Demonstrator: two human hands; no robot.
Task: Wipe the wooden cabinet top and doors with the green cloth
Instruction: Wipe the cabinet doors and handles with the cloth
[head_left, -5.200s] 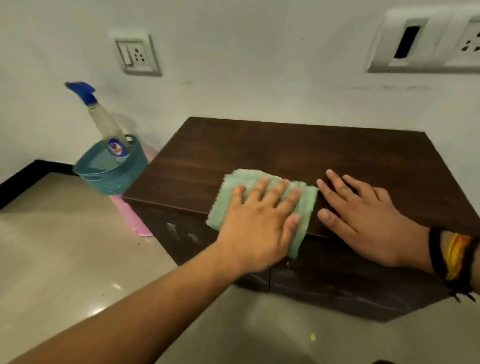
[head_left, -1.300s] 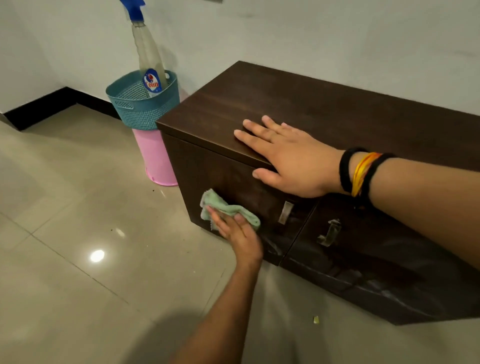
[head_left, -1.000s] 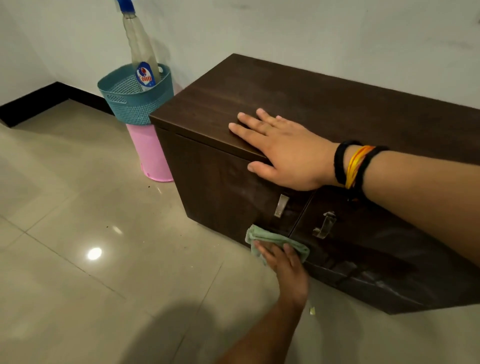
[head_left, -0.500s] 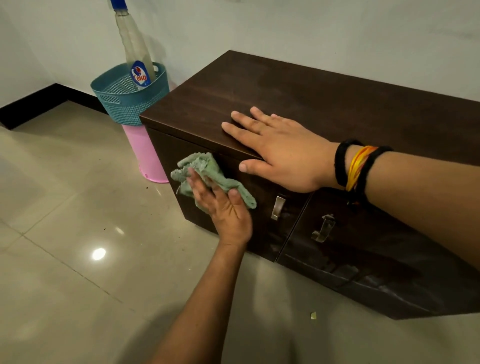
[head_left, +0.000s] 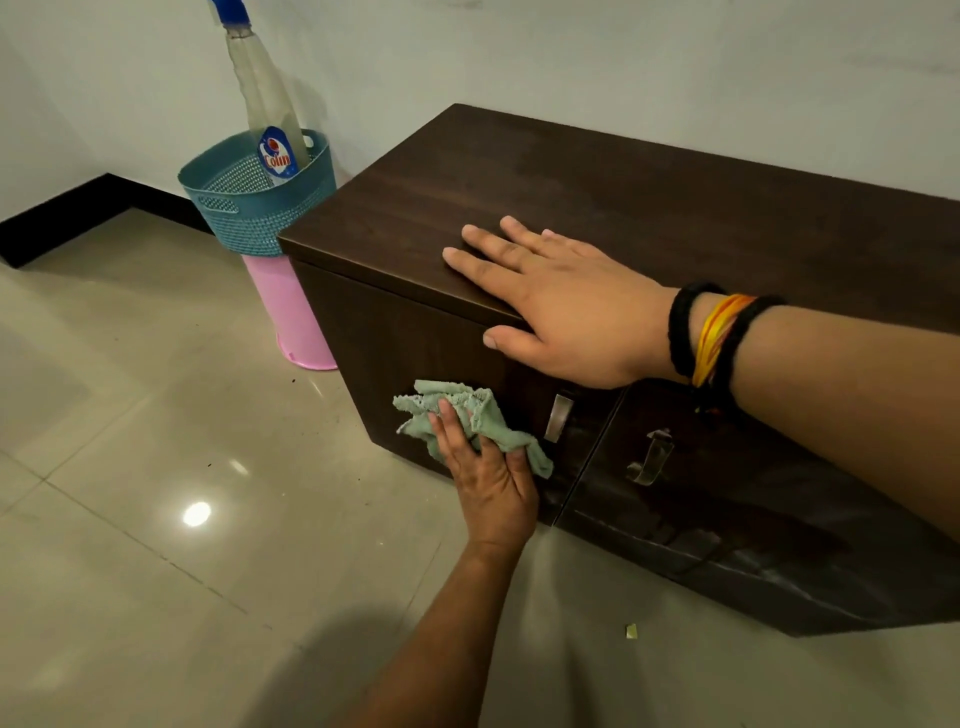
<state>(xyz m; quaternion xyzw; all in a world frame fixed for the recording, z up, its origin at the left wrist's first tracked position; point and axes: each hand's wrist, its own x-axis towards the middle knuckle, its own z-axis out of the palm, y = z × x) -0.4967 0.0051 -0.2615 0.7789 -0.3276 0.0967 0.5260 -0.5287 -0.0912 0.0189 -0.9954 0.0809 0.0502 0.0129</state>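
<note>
A low dark wooden cabinet (head_left: 649, 208) stands against the white wall, with two front doors and metal handles (head_left: 557, 418). My left hand (head_left: 488, 478) presses the crumpled green cloth (head_left: 467, 415) against the lower part of the left door (head_left: 405, 353), left of its handle. My right hand (head_left: 561, 306) lies flat, fingers spread, on the front edge of the cabinet top, holding nothing. The right door (head_left: 753, 519) shows streaky marks.
A teal mesh basket (head_left: 260, 208) holding a spray bottle (head_left: 267, 119) sits on a pink bin (head_left: 291, 317) just left of the cabinet. Glossy beige floor tiles (head_left: 156, 467) stretch to the left and front. A small yellowish scrap (head_left: 631, 631) lies on the floor.
My left hand with the cloth has slid down the left door from its upper part to its lower part. My right hand has stayed flat on the top.
</note>
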